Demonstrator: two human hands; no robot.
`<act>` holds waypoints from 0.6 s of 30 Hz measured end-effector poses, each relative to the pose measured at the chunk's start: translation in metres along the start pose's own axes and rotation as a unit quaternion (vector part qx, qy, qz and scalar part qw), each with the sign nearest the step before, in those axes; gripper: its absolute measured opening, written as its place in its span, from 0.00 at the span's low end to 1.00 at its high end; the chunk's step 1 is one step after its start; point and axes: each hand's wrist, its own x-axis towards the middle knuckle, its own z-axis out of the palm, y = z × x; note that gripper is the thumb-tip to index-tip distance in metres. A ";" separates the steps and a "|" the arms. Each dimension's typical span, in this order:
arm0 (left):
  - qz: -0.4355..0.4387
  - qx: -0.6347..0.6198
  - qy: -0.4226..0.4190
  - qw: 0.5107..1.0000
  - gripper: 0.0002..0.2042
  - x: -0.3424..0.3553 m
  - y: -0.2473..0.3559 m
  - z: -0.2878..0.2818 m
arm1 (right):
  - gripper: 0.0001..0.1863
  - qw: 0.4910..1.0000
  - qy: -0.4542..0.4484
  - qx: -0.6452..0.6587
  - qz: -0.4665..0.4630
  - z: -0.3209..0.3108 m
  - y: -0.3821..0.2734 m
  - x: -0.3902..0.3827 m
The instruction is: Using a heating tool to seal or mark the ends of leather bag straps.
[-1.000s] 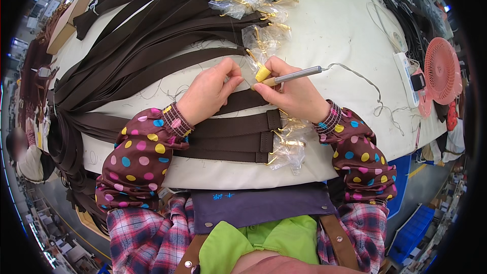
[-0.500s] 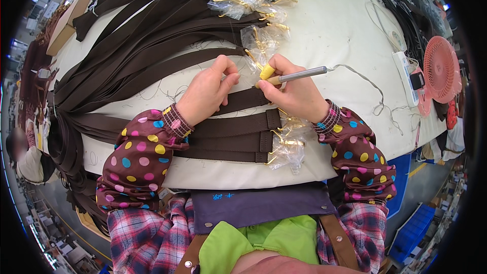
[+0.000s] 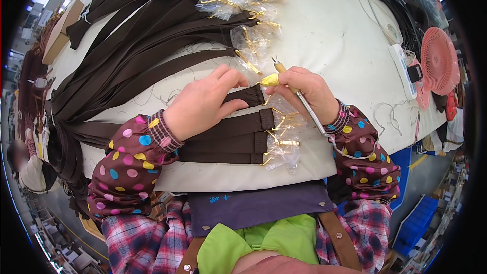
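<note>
In my right hand (image 3: 312, 94) is a corded pen-shaped tool (image 3: 309, 109) with a tan grip, silver body and thin metal tip pointing up and away. A yellow wrap (image 3: 270, 79) covers a fingertip of that hand, beside the stitched end of a dark brown strap (image 3: 249, 96). My left hand (image 3: 203, 102) is over this strap, thumb and fingers apart, the thumb along its edge. Gold metal hooks in clear plastic (image 3: 286, 142) are fixed to the ends of several straps (image 3: 223, 144) nearer me.
More brown straps (image 3: 147, 35) with plastic-wrapped gold hooks (image 3: 218, 1) spread across the pale table (image 3: 324, 35). At the right are a white power strip (image 3: 403, 71) and a pink fan (image 3: 440, 61). Loose threads lie by the straps; the tool's cord hangs by my right sleeve.
The tool has swung in my right hand, its tip now away from the strap and its body slanting toward me. My left fingers have spread and come down over the strap end.
</note>
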 end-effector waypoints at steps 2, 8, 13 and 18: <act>0.022 -0.010 0.006 1.000 0.12 0.003 -0.009 0.015 | 0.10 0.997 -0.014 0.034 0.070 0.000 -0.001 -0.002; 0.028 0.029 -0.034 0.999 0.07 0.001 -0.010 0.020 | 0.16 0.999 -0.028 0.010 0.036 0.004 0.003 0.011; 0.039 0.045 -0.017 0.998 0.05 -0.007 -0.015 0.023 | 0.13 0.998 -0.050 -0.032 0.011 -0.006 0.008 0.010; -0.023 -0.067 -0.074 0.995 0.09 0.011 -0.020 0.005 | 0.12 0.999 -0.025 -0.031 0.029 -0.007 0.008 -0.004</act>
